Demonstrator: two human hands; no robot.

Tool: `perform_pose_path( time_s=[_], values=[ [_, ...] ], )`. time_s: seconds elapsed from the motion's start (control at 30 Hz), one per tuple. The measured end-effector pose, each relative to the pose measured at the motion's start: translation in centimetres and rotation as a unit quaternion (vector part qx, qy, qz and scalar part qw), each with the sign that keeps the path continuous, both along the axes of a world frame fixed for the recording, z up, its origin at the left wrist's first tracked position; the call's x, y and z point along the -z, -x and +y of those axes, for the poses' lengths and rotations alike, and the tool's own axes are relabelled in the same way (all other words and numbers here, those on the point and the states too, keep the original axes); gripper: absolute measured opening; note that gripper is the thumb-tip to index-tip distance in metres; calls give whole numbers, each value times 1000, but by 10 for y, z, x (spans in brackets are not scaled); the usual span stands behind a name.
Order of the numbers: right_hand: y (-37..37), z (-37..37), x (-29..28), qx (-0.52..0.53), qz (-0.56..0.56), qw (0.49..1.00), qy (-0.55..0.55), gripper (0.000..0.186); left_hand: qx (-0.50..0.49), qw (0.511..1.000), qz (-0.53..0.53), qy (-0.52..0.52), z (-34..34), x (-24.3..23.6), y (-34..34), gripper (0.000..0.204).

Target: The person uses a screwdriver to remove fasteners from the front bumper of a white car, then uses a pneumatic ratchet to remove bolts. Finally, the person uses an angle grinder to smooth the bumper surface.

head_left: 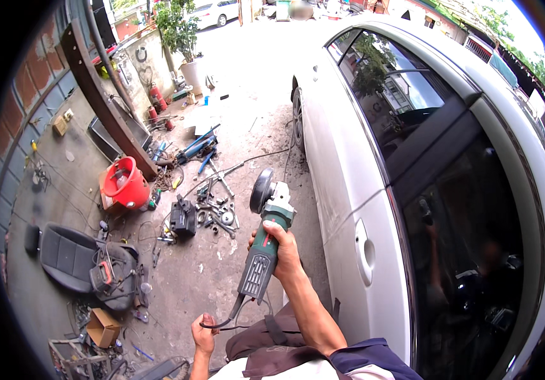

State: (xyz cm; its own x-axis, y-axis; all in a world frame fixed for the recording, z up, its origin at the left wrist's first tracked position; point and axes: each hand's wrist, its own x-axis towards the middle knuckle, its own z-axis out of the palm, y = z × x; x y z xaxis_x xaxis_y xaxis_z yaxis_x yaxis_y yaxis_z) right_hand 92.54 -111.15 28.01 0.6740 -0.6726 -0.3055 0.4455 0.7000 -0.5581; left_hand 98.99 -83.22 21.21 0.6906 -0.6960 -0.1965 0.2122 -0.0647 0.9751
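My right hand [284, 249] is wrapped round the green body of an angle grinder [260, 269], thumb on top. The grinder points away from me, its silver gear head and dark round disc [262, 190] at the far end, apart from the car. From its rear end runs a black power cord [225, 327]. Low and to the left, my left hand [203, 335] is closed on that cord. Close by on the right stands a silver-white car [342, 190], with its door handle [365, 253] beside my right forearm.
On the floor to the left lie loose metal tools and parts [217, 212], beside a black battery-like box [182, 216]. Farther left are a red bucket [127, 183], a dark car seat [70, 253] and a cardboard box [103, 327]. A cable [256, 159] crosses the floor toward the car's wheel.
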Motion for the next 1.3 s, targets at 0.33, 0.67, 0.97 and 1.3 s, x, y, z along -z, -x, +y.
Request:
perform_pose_path(
  time_s=[0.33, 0.67, 0.97, 1.3],
  values=[
    [-150, -249, -20, -72, 40, 996, 43, 39, 23, 990, -26, 136, -297, -85, -133, 46],
    [-321, -463, 7, -134, 50, 990, -6, 36, -37, 954, -168, 244, -549, -100, -294, 43],
    [-513, -680, -28, -123, 49, 990, -52, 43, -7, 930, -274, 246, -784, -162, -505, 32],
    [-705, -926, -43, -125, -22, 988, -93, 40, -11, 896, -381, 229, -1046, -205, -696, 34]
  ],
)
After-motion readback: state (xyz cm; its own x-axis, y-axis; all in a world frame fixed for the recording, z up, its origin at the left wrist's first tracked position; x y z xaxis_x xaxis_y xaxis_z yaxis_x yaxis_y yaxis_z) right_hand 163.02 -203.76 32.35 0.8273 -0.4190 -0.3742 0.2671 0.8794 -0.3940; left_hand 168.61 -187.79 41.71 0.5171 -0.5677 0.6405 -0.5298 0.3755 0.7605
